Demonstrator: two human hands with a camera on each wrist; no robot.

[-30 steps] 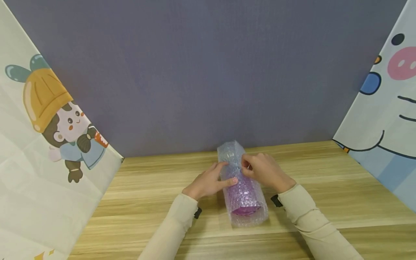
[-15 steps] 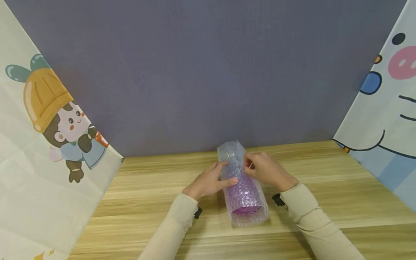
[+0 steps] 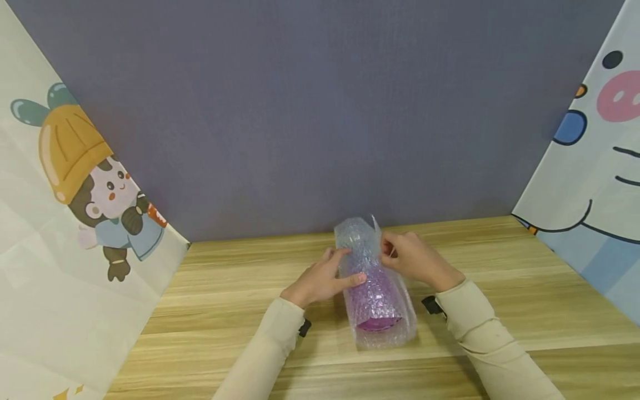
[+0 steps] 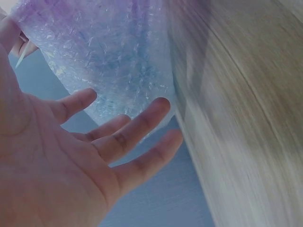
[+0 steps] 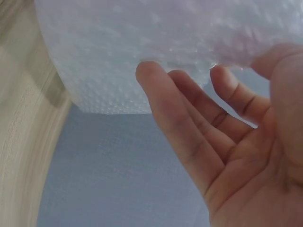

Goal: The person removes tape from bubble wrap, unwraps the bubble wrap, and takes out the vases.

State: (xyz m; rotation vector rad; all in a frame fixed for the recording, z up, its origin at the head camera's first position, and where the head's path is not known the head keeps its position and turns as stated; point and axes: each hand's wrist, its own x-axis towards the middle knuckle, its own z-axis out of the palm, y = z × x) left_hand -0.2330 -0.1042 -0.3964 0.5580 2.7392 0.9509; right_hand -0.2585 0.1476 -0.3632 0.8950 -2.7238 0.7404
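Observation:
A roll of clear bubble wrap (image 3: 395,339) lies lengthwise at the middle of the table, around a purple object (image 3: 378,324) that flares toward its round near end. Its kind is hidden by the wrap. My left hand (image 3: 322,280) rests on the roll's left side, thumb across the top; in the left wrist view its fingers (image 4: 137,127) spread loosely beside the wrap. With thumb and index finger my right hand (image 3: 415,258) pinches the loose edge of the wrap on the right side and lifts it slightly. In the right wrist view the other fingers (image 5: 165,104) curve under the sheet.
The wood-grain table (image 3: 240,289) ends at a grey-blue wall panel (image 3: 320,122) just behind the roll's far end. White panels with cartoon prints stand at the left (image 3: 45,266) and right (image 3: 575,183).
My right hand has drawn the wrap's edge a little to the right, and a flap now stands up at the far end. The left hand has kept its place.

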